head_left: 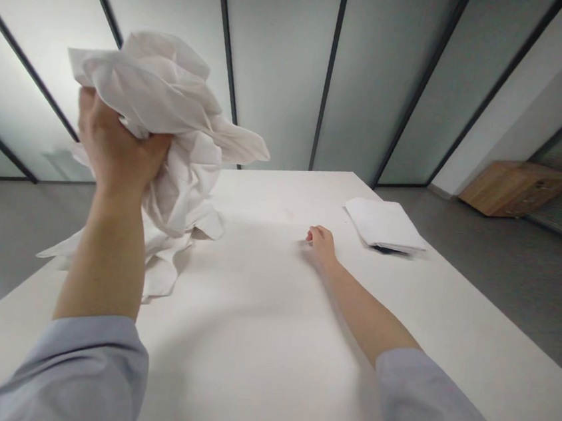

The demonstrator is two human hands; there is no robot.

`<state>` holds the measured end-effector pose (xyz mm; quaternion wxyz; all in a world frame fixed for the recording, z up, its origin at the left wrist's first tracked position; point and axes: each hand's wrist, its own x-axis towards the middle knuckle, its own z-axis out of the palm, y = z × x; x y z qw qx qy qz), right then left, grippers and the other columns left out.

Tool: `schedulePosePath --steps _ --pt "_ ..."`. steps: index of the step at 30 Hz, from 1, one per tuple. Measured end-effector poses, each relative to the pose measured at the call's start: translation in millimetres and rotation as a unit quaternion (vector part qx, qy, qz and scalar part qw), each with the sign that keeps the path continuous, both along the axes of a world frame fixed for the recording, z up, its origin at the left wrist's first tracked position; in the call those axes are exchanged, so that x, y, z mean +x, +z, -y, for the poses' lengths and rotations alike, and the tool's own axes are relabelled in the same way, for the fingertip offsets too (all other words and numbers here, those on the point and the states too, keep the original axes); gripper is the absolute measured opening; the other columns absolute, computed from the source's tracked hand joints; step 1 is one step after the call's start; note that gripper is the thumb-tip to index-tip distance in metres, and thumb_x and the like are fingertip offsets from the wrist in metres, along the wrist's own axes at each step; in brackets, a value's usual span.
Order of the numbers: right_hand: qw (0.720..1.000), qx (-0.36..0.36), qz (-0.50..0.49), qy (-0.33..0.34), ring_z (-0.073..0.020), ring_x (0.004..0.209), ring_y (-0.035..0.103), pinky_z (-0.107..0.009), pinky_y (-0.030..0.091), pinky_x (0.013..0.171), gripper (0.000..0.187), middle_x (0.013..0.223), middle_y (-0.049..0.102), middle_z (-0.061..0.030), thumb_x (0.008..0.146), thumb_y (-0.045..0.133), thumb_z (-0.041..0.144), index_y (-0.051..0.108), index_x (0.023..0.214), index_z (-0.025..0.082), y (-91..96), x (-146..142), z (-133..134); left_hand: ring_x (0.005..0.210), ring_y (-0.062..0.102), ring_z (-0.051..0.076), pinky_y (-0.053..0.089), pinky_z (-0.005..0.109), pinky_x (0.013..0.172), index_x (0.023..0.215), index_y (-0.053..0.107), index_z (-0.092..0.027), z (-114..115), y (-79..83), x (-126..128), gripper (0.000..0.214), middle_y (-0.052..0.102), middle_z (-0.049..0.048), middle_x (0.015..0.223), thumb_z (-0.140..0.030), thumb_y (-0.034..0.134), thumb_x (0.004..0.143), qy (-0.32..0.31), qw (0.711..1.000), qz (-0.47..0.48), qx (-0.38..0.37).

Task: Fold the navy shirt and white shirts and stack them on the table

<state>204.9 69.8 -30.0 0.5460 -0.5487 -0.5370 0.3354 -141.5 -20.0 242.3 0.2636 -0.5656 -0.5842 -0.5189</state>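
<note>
My left hand (114, 146) is raised above the left side of the white table (270, 316), closed in a fist around a crumpled white cloth (172, 98). The cloth bunches above my fingers and hangs down, its lower end trailing onto the table. My right hand (320, 243) rests on the table near its middle with the fingers curled in; I see nothing in it. A folded white cloth (384, 224) lies on the table just right of that hand, apart from it.
Frosted glass wall panels with dark frames (328, 75) stand behind the table's far edge. A low wooden cabinet (514, 188) sits on the grey floor at the far right. Grey floor runs along both sides of the table.
</note>
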Motion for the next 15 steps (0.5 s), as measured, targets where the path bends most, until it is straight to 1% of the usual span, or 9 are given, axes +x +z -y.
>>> schedulePosePath --steps 2,4,6,7,9,10,11,13,15 --pt "1.000 -0.003 0.001 -0.001 -0.0165 0.056 0.052 -0.028 0.039 0.055 0.025 0.055 0.058 -0.0021 0.072 0.046 0.041 0.054 0.058 0.022 -1.4 0.5 -1.0 0.126 0.041 0.036 0.032 0.057 0.102 0.131 0.044 -0.013 -9.3 9.6 -21.7 0.084 0.042 0.0029 0.131 -0.060 0.063 0.064 0.080 0.994 -0.028 -0.062" --pt "1.000 0.003 0.004 0.005 -0.0160 0.055 0.052 -0.028 0.038 0.055 0.026 0.055 0.058 -0.0015 0.072 0.046 0.042 0.054 0.059 0.021 -3.6 1.3 -2.6 0.124 0.044 0.040 0.035 0.060 0.099 0.132 0.040 -0.010 -23.9 -8.4 -37.2 0.091 0.039 0.0096 0.137 -0.058 0.070 0.060 0.146 0.977 0.001 -0.154" --pt "1.000 0.016 0.011 0.010 -0.0157 0.055 0.053 -0.027 0.038 0.056 0.026 0.055 0.058 -0.0010 0.072 0.045 0.043 0.054 0.059 0.021 -5.9 2.0 -4.3 0.122 0.046 0.041 0.038 0.058 0.098 0.134 0.036 -0.007 -36.7 -52.5 -45.0 0.088 0.037 0.0179 0.141 -0.051 0.069 0.066 0.175 0.953 0.021 -0.245" --pt "1.000 0.021 0.016 0.013 -0.0156 0.056 0.053 -0.027 0.039 0.056 0.027 0.055 0.058 -0.0008 0.072 0.045 0.043 0.054 0.059 0.021 -6.8 2.3 -4.9 0.125 0.043 0.042 0.038 0.059 0.098 0.136 0.034 -0.006 -40.8 -81.0 -46.5 0.086 0.036 0.0213 0.142 -0.050 0.067 0.070 0.184 0.937 0.037 -0.295" --pt "0.999 0.024 0.025 0.017 -0.0156 0.056 0.053 -0.027 0.039 0.057 0.027 0.054 0.059 -0.0005 0.072 0.046 0.043 0.054 0.059 0.021 -7.8 2.6 -5.9 0.130 0.036 0.046 0.033 0.065 0.099 0.140 0.032 -0.005 -44.1 -140.0 -46.9 0.086 0.035 0.0273 0.143 -0.051 0.063 0.074 0.174 0.885 0.071 -0.426" --pt "0.999 0.023 0.029 0.019 -0.0156 0.056 0.054 -0.027 0.039 0.057 0.026 0.054 0.059 -0.0005 0.072 0.045 0.043 0.053 0.058 0.021 -8.1 2.5 -6.2 0.131 0.035 0.046 0.027 0.067 0.101 0.140 0.034 -0.005 -44.1 -165.9 -47.0 0.082 0.037 0.0286 0.142 -0.052 0.058 0.077 0.182 0.872 0.078 -0.448" --pt "0.999 0.021 0.030 0.022 -0.0157 0.056 0.054 -0.027 0.039 0.057 0.026 0.054 0.059 -0.0005 0.072 0.045 0.043 0.053 0.058 0.021 -8.2 2.4 -6.3 0.132 0.033 0.046 0.024 0.068 0.102 0.141 0.034 -0.006 -43.8 -187.1 -47.5 0.079 0.037 0.0300 0.142 -0.054 0.052 0.080 0.194 0.875 0.070 -0.439" --pt "0.999 0.017 0.029 0.028 -0.0161 0.057 0.054 -0.027 0.039 0.057 0.026 0.055 0.059 -0.0006 0.071 0.046 0.043 0.053 0.058 0.022 -8.4 1.6 -6.2 0.134 0.029 0.047 0.020 0.069 0.103 0.145 0.030 -0.008 -43.7 -212.8 -50.2 0.082 0.034 0.0315 0.144 -0.057 0.047 0.082 0.204 0.876 0.071 -0.431" --pt "0.999 0.014 0.026 0.029 -0.0163 0.057 0.055 -0.027 0.040 0.057 0.025 0.055 0.059 -0.0007 0.071 0.046 0.042 0.053 0.058 0.022 -8.4 0.5 -5.8 0.137 0.023 0.047 0.018 0.069 0.104 0.148 0.024 -0.009 -44.8 -219.2 -53.7 0.085 0.029 0.0314 0.147 -0.057 0.045 0.082 0.200 0.878 0.082 -0.427"
